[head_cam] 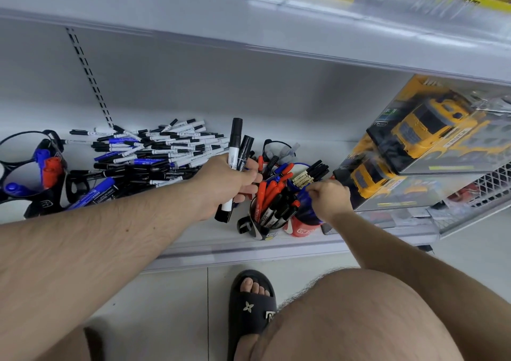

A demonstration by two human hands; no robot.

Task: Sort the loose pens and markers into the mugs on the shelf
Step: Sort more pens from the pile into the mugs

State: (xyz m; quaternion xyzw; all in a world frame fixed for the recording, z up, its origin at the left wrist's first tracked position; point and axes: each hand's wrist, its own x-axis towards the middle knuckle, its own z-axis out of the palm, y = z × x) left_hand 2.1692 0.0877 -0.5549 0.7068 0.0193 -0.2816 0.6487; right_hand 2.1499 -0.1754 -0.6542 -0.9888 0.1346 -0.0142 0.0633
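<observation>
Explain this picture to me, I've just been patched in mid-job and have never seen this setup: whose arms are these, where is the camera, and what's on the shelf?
There is no machine here: a person works with bare hands, and the single camera sits on their head, looking down at a white shop shelf. The left hand grips two thick black markers. The right hand reaches over a red mug; its fingers seem to pinch something there, though I cannot tell what. Beside that stands a black mug filled with red and black pens. A pile of loose pens lies to the left, and boxed yellow toy trucks sit to the right.
</observation>
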